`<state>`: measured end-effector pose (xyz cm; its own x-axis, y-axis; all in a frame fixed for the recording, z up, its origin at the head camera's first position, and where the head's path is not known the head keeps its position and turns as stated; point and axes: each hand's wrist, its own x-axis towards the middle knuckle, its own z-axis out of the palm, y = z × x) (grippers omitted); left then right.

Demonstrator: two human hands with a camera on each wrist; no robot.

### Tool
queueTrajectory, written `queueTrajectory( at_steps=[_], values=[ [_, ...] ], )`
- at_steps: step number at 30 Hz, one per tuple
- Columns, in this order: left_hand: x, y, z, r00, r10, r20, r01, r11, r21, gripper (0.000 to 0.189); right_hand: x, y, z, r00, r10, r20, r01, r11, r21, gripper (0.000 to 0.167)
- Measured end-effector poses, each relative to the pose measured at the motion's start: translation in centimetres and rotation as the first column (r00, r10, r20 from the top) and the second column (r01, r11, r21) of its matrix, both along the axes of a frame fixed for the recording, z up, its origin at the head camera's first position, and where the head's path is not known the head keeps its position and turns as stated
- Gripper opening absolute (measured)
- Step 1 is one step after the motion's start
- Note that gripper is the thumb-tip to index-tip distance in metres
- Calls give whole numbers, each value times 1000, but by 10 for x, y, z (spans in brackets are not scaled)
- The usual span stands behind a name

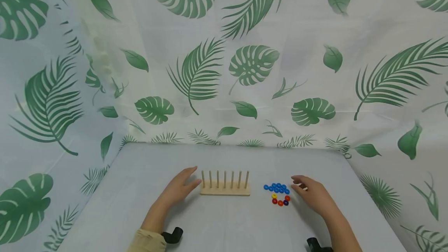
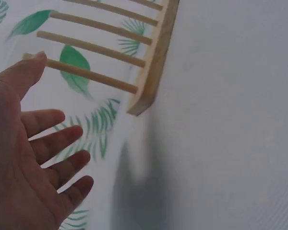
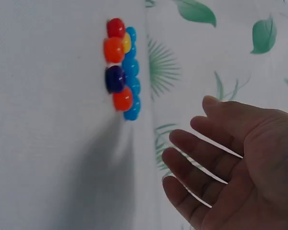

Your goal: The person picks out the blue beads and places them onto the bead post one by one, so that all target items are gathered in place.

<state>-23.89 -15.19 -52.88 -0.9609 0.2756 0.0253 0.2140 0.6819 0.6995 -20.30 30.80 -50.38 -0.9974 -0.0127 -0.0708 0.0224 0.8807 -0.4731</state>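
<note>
L hand (image 1: 176, 188) is by the L end of the wooden rack (image 1: 225, 192), fingers spread & loose, gripping nothing; its thumb overlaps the nearest peg (image 2: 91, 74) in the L wrist view, but can't tell if it touches. R hand (image 1: 313, 196) is relaxed & free too, just beside the blue beads (image 1: 276, 190). Those lie on the table (image 1: 224, 228) to the rack's R, w/ the red, orange, yellow & dark beads (image 1: 280, 203) grouped just nearer the person. Handling tips, IMO: steady the rack low down, since pushing high on a thin peg could tip it; pinch one bead at a time btwn thumb & index, from above, so round neighbours don't roll. No brand, label or writing legible on rack, beads or leaf-print sheet (image 1: 224, 88).
</note>
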Motion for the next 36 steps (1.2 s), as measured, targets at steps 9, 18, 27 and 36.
queueTrajectory(
  at_steps=[9,18,27,36],
  values=[
    [-3,12,-24,1000,-17,13,16,995,99,57,-15,13,-33,991,-81,102,94,988,-124,32],
    [-6,10,-48,985,-97,-142,104,994,42,54,-18,16,-51,995,-74,63,82,987,-139,31],
    [-4,12,-52,982,-65,-175,67,998,4,55,-15,11,-58,997,-73,-3,72,989,-129,25],
    [-2,14,-56,972,-69,-226,49,994,-93,62,-15,10,-62,996,-81,-30,78,992,-102,29]
  ],
)
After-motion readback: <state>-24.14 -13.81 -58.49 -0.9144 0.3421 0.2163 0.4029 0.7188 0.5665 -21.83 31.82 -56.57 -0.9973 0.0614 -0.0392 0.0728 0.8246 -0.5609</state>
